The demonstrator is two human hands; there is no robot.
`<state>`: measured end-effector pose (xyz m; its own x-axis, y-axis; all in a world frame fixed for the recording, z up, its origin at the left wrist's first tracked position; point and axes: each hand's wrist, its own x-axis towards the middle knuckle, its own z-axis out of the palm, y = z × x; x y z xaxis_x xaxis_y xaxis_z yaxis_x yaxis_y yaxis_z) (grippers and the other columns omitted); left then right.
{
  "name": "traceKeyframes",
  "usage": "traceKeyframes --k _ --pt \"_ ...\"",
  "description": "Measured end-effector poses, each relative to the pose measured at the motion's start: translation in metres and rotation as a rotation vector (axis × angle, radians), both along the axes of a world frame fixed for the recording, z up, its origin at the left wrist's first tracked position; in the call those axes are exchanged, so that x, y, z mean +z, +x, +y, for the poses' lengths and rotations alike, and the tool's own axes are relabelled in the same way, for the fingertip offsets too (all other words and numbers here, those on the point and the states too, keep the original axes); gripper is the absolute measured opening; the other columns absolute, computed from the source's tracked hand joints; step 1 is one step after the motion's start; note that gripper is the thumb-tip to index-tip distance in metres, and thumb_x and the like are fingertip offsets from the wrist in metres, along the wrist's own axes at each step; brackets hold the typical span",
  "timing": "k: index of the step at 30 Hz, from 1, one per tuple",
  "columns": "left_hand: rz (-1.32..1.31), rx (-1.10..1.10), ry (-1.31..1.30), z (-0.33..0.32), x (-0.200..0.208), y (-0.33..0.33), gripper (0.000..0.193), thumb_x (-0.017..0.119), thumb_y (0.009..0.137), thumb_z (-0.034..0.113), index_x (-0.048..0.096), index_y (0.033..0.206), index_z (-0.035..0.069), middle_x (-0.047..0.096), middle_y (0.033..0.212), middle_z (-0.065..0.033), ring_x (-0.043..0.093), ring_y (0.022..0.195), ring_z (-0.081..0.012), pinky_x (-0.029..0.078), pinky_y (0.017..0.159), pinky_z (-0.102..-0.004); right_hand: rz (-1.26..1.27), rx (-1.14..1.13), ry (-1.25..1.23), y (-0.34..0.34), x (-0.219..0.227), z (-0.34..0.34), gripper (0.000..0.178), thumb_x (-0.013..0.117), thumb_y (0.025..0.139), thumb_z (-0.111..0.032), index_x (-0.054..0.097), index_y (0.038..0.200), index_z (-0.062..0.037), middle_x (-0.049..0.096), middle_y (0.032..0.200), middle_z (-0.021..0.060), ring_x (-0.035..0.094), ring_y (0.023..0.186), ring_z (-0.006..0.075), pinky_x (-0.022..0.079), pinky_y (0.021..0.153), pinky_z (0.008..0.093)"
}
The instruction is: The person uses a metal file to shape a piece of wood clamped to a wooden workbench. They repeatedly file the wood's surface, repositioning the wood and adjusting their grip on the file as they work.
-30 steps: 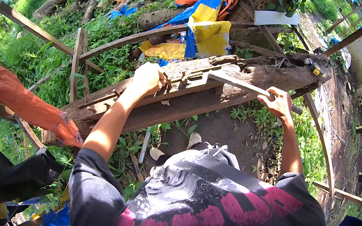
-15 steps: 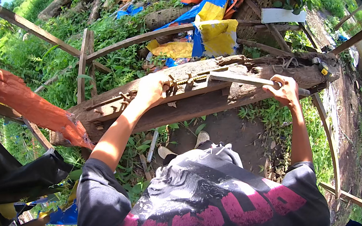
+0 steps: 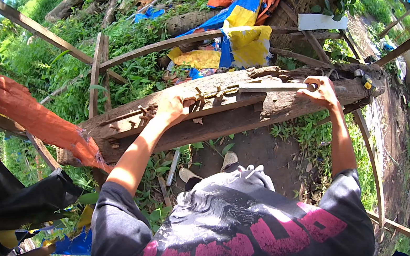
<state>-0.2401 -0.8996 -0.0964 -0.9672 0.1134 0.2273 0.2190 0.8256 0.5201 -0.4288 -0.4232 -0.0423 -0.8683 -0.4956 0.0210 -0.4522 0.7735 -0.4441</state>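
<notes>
The right hand point(image 3: 321, 91) is gripping a straight, flat-looking grey bar point(image 3: 274, 86), 1 end sitting beside a thin, ridged, yellowish rod point(image 3: 230, 91). The left hand point(image 3: 172, 107) is gripping the rod, which is lying along a weathered brown log point(image 3: 288, 101).

The long brown log point(image 3: 300, 93) across the middle of the frame is rough, matt, weathered wood, splintered and cracked toward its right end. The short brown pegs point(image 3: 199, 95) on it look like rusty metal, dull and coarse. The thin yellowish ribbed rod point(image 3: 230, 91) appears metallic, its face ridged; the long straight grey bar point(image 3: 274, 86) looks like smooth, dull metal. Upper centre, the creased blue, yellow and orange tarpaulin point(image 3: 250, 47) seems plastic, with frayed edges. At left, the orange strip point(image 3: 27, 107) is wrinkled sheeting, and the folded black sheet point(image 3: 25, 200) has a slight sheen. The dark cloth shirt point(image 3: 218, 253) below is matt, its magenta print cracked.
</notes>
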Motion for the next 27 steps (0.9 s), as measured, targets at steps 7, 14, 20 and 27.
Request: traceKeyframes --k 7,14,20,27 --pt "0.059 0.031 -0.106 -0.023 -0.052 -0.003 0.022 0.074 0.072 0.0 0.074 0.093 0.006 0.071 0.088 -0.0126 0.069 0.079 -0.0311 0.056 0.072 -0.0356 -0.03 0.047 -0.065 -0.009 -0.004 -0.011 0.057 0.086 0.067 -0.055 0.077 0.096 -0.0069 0.075 0.086 0.0093 0.071 0.08 0.0214 0.056 0.077 0.0341" --pt "0.016 0.059 -0.129 -0.016 -0.042 -0.004 0.018 0.074 0.076 0.005 0.075 0.093 0.007 0.072 0.089 -0.0129 0.069 0.08 -0.0317 0.056 0.073 -0.0363 -0.011 0.141 -0.118 -0.014 -0.016 -0.026 0.055 0.086 0.068 -0.055 0.076 0.09 -0.0054 0.07 0.075 0.007 0.066 0.069 0.0188 0.052 0.067 0.0329" --pt "-0.036 0.082 -0.153 -0.001 -0.015 0.002 0.014 0.074 0.081 0.013 0.076 0.094 0.008 0.073 0.091 -0.0133 0.069 0.082 -0.0324 0.055 0.074 -0.0375 0.033 0.154 -0.128 -0.007 -0.013 -0.032 0.057 0.085 0.068 -0.057 0.075 0.089 -0.0054 0.068 0.074 0.0071 0.065 0.067 0.0198 0.052 0.066 0.0325" --pt "-0.05 0.068 -0.02 -0.001 -0.009 -0.001 0.019 0.073 0.075 0.0 0.073 0.093 0.004 0.072 0.086 -0.0137 0.068 0.076 -0.0336 0.054 0.068 -0.0369 0.369 0.123 -0.041 0.026 -0.025 -0.029 0.05 0.085 0.07 -0.054 0.074 0.093 -0.0112 0.07 0.074 0.0098 0.069 0.066 0.0281 0.054 0.064 0.0356"
